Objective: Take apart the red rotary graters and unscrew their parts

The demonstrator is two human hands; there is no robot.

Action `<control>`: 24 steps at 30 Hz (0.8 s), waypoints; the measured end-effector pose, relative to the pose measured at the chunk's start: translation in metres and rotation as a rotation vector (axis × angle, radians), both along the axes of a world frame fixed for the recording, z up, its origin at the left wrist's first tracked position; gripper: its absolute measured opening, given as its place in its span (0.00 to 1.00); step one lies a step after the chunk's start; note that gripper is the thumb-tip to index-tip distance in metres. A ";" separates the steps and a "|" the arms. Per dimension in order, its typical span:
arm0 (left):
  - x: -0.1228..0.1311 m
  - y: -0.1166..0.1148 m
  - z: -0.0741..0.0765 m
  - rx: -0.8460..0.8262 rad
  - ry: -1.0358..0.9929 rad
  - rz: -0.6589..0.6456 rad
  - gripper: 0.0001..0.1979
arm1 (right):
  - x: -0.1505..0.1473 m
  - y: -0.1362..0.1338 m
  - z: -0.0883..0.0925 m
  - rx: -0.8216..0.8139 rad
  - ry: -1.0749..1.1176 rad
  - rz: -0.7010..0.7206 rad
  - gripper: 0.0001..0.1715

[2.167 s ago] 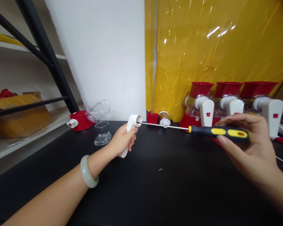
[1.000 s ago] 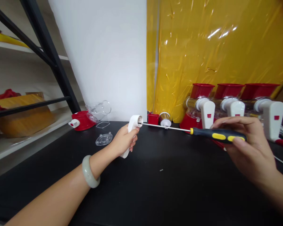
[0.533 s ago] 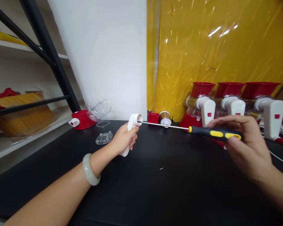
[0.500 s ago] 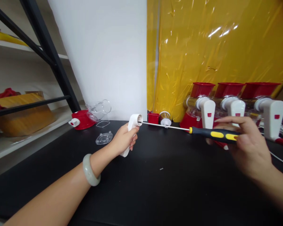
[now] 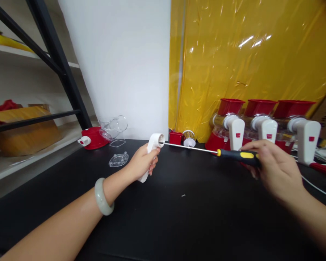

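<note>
My left hand [image 5: 143,161] is wrapped round a white plastic crank handle [image 5: 153,142], its round socket end facing right. My right hand [image 5: 277,167] grips the black and yellow handle of a long screwdriver [image 5: 233,156]. The shaft runs left across the view, and its tip sits inside the mouth of the socket. Whatever the tip touches in there is too small to make out. A tiny pale piece [image 5: 183,195], perhaps a screw, lies on the black table [image 5: 163,224] below.
At the right stand several red and white rotary graters [image 5: 236,130]. A red pusher [image 5: 175,137] and a grater drum [image 5: 189,139] lie at the back middle. To the left are a red base [image 5: 95,138], a clear housing [image 5: 114,127] and a clear plate [image 5: 118,159]. Shelves [image 5: 38,145] border the left.
My right hand has shifted left and closed further round the screwdriver handle, covering more of it. The tip stays in the socket, and my left hand is nearly still.
</note>
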State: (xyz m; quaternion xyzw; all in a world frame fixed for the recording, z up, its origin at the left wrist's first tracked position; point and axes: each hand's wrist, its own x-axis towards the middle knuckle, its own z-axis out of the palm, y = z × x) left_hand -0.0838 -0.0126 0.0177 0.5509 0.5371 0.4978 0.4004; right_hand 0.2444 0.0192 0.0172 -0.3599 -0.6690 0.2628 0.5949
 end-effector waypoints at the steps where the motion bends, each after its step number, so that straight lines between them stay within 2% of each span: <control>1: 0.000 0.000 0.000 0.001 0.002 0.002 0.08 | 0.000 0.001 0.001 0.017 -0.036 -0.057 0.17; 3: 0.000 0.000 0.001 0.006 0.004 0.001 0.08 | -0.001 0.002 0.004 0.076 0.009 -0.060 0.16; 7: 0.000 -0.001 0.001 0.017 -0.010 -0.012 0.08 | -0.003 0.003 0.006 0.061 0.211 0.148 0.26; 9: 0.000 -0.001 0.001 0.026 -0.011 -0.013 0.08 | 0.000 0.003 0.004 0.024 0.180 0.183 0.22; 12: 0.001 -0.001 0.002 0.034 -0.015 -0.008 0.09 | 0.004 0.003 0.001 -0.030 -0.001 0.070 0.19; 15: 0.001 -0.001 0.002 0.041 -0.025 0.002 0.09 | 0.004 0.004 0.000 -0.028 0.000 -0.036 0.17; 19: 0.001 -0.001 0.003 0.045 -0.025 0.012 0.10 | 0.001 0.005 0.001 -0.004 0.154 0.134 0.27; 21: 0.001 -0.001 0.003 0.044 -0.032 0.018 0.09 | 0.001 0.005 0.001 -0.028 0.134 0.168 0.24; 24: 0.000 -0.001 0.003 0.049 -0.018 0.011 0.09 | 0.003 0.005 -0.001 -0.080 0.022 0.090 0.17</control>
